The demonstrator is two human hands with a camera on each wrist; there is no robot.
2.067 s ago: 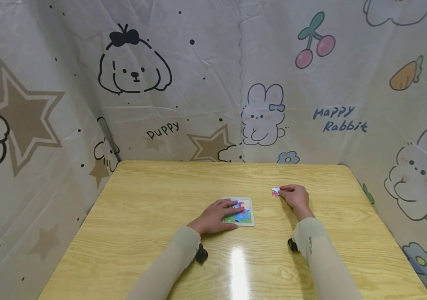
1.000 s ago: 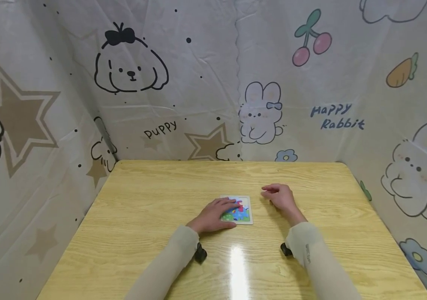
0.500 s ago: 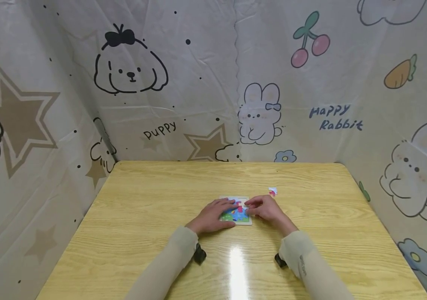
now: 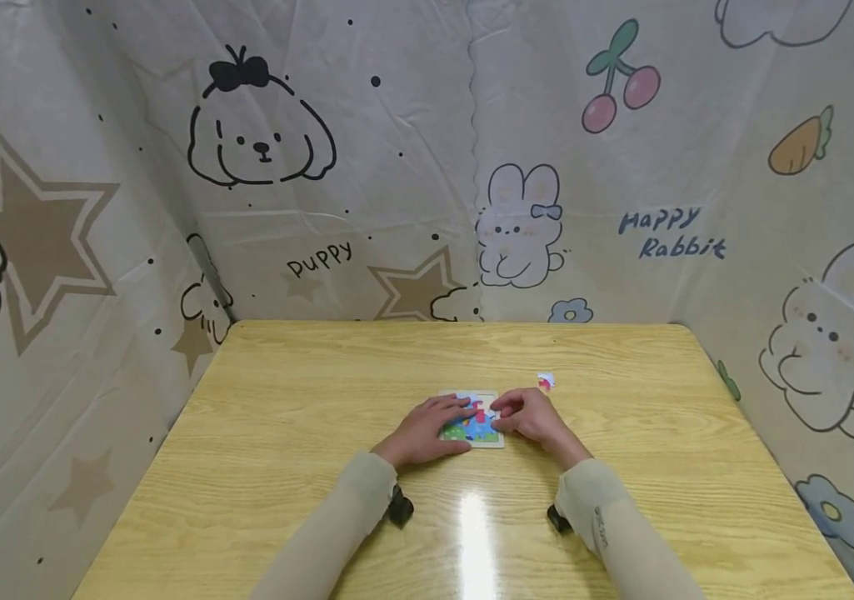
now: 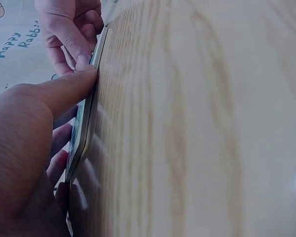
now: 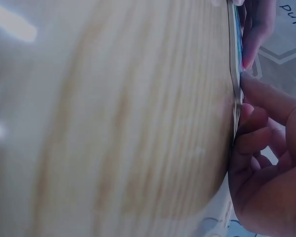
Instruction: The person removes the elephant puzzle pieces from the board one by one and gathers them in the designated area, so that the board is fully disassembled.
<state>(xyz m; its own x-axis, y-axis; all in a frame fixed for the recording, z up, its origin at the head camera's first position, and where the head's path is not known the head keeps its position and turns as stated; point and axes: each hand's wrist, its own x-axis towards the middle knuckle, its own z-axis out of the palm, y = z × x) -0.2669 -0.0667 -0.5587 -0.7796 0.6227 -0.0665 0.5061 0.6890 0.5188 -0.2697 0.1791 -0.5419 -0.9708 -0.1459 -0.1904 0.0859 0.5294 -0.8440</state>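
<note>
A small jigsaw puzzle (image 4: 480, 432) in a pale frame lies on the table, its picture blue, green and red. My left hand (image 4: 427, 429) rests over its left part, fingers spread across the picture. In the left wrist view the thumb (image 5: 74, 89) touches the frame's edge (image 5: 84, 123). At the puzzle's right side my right hand (image 4: 535, 417) pinches a small pale puzzle piece (image 4: 496, 413) between thumb and forefinger, mostly hidden by the fingers. The other fingers of the right hand (image 6: 266, 158) are curled. A loose pink-and-white puzzle piece (image 4: 546, 381) lies behind the right hand.
The wooden table (image 4: 284, 392) ends in front of a printed cloth (image 4: 397, 125) that hangs behind and on both sides. Each wrist bears a black camera (image 4: 400, 507). A bright light reflection falls on the near part of the tabletop.
My right hand has come from the loose pieces at the back right down and left to the puzzle's right edge, leaving one loose piece behind. The left hand has stayed on the puzzle.
</note>
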